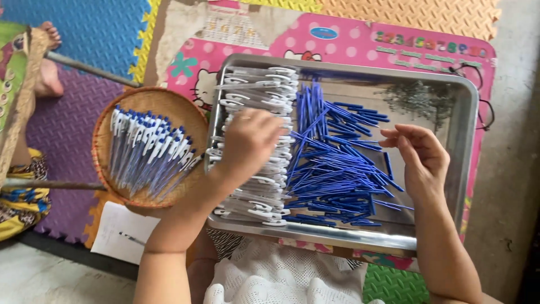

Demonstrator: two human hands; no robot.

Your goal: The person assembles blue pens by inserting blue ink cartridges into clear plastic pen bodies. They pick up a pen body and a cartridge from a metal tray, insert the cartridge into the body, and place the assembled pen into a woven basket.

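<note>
From the head camera, your left hand (247, 143) lies palm down on the stack of white pen barrels (259, 169) along the left side of the metal tray (464, 112). Its fingers curl onto the barrels; they seem to be closing on one, though motion blur hides whether one is actually pinched. Take a single barrel by its middle and lift it straight up, so the neighbours stay lined up and the clips do not snag.

Your right hand (422, 157) hovers over the right edge of the blue refill pile (337, 163), fingers loosely bent and holding nothing. The nearest refills lie just below and left of the fingertips (388, 135), not touching. Pick one off the loose edge rather than the tangled middle.

Small metal springs (419, 98) sit in the tray's far right corner, and assembled pens (149, 152) fill the woven basket (107, 121) to the left.
</note>
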